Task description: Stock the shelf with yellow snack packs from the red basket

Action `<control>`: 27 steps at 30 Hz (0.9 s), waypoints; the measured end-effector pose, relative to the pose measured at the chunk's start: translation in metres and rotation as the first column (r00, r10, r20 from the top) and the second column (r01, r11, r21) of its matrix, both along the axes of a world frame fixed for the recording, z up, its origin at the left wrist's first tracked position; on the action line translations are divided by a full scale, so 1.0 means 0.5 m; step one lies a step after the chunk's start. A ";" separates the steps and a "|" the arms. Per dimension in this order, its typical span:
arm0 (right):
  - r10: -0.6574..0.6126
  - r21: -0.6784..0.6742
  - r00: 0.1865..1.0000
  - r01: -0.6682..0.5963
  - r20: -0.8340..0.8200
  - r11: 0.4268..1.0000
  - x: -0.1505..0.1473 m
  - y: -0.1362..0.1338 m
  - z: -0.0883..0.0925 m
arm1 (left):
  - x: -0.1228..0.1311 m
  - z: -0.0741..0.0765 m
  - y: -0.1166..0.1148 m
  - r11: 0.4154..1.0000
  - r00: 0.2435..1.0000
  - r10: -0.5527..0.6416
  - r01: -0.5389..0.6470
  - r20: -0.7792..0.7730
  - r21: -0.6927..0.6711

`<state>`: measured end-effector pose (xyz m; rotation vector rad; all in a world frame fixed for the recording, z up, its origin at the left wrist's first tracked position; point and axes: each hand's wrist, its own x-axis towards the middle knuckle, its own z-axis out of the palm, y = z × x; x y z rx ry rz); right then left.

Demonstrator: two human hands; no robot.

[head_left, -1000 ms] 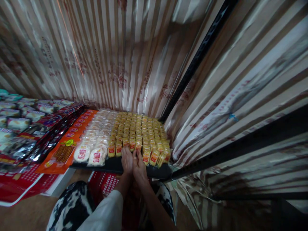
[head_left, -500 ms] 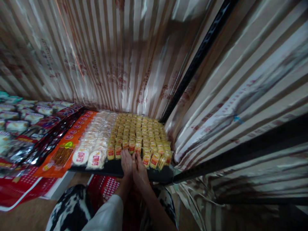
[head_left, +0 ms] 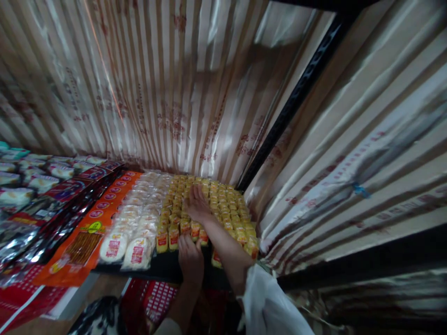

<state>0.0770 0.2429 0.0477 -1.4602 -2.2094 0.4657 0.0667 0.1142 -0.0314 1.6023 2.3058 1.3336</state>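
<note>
Rows of small yellow snack packets (head_left: 216,204) with red labels fill the right end of a dark shelf (head_left: 164,267). My right hand (head_left: 197,204) reaches over them and lies flat on the packets in the middle rows, fingers stretched out. At the front edge of the shelf my left hand (head_left: 190,256) has its fingers curled against the front row of yellow packets (head_left: 185,228). Whether it grips a packet is hidden.
Round white wrapped cakes (head_left: 134,228) lie left of the yellow packets, then orange packets (head_left: 82,232) and dark and silver bags (head_left: 31,204). Striped glossy paper (head_left: 167,88) lines the back and right walls. A black upright post (head_left: 296,88) runs up at the shelf's right corner.
My right hand has left the front row and moved back over the packets. My left hand stays at the front edge. The view has tilted slightly, and a white sleeve shows at the bottom right.
</note>
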 end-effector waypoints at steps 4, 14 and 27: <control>0.016 -0.041 0.998 -0.013 0.068 0.999 -0.002 0.011 -0.037 | -0.003 -0.003 0.004 1.000 0.999 -0.028 0.028 0.035 -0.010; -0.008 -0.082 0.966 0.030 0.259 0.996 0.004 0.043 0.001 | 0.000 -0.004 0.004 1.000 1.000 -0.016 0.016 -0.001 -0.007; -0.091 -0.069 0.927 0.124 0.363 0.990 0.007 0.058 -0.002 | 0.002 -0.012 0.004 0.999 0.999 0.003 0.000 -0.051 0.045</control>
